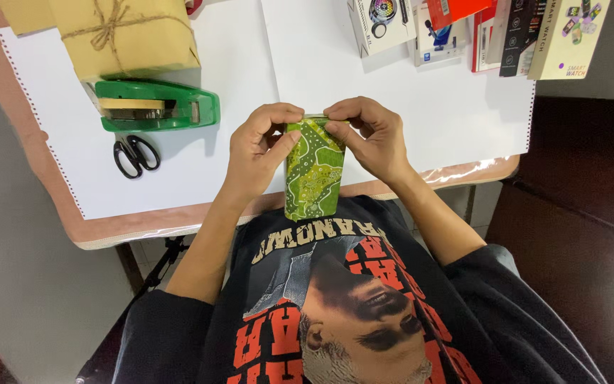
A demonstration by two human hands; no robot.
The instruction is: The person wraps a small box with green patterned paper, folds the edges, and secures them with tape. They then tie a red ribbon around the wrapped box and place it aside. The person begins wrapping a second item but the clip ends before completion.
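Slim rectangular box in green patterned wrapping paper (313,171) upright between hands, at table edge. Left hand (257,146) and right hand (367,135) pinch its top fold, fingertips nearly meeting. Likely light, stiff; paper creases, tears easily. Best gripped by long sides.

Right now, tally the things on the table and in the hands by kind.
Green patterned wrapped box, held by left hand and right hand: 1
Brown paper parcel: 1
Green tape dispenser: 1
Black scissors: 1
White paper sheets: 2
Product boxes: at least 5
Total: at least 11
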